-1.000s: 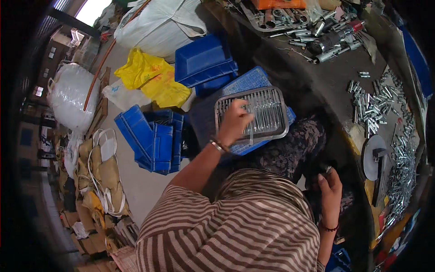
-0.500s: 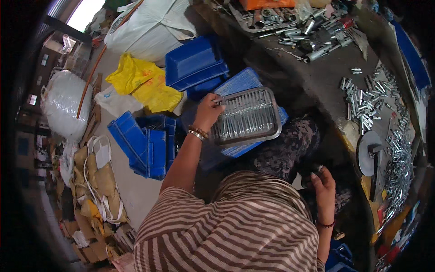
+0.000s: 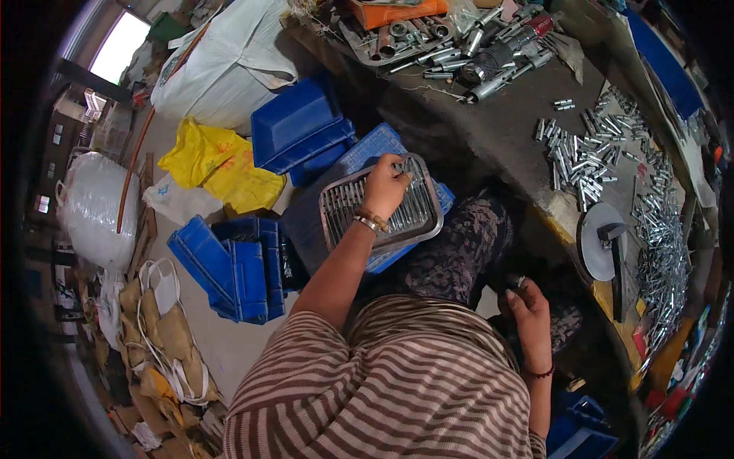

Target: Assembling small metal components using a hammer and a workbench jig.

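My left hand [image 3: 387, 186] is over a shallow metal tray [image 3: 439, 217], its fingers bent and pinched together above the contents. Slim shiny metal rods [image 3: 345, 205] lie side by side in that tray; the hand covers some of them, and what is between the fingertips is hidden. Beneath the tray is a blue plastic crate [image 3: 382, 142], beside my knee. My right hand [image 3: 529, 312] is low by my right leg, thumb and fingers closed. Something small and shiny shows at its fingertips, too small to name.
Blue bins [image 3: 294, 126] and more blue bins [image 3: 256, 264] stand left of the tray, near a yellow bag [image 3: 245, 180]. On the right, a workbench [image 3: 512, 145] carries piled metal pins [image 3: 585, 164], a grey disc [image 3: 599, 237] and tools [image 3: 489, 61].
My left hand has moved from the tray's left edge to the right, over the rods. The right hand stays low by my leg. The whole view has shifted slightly.
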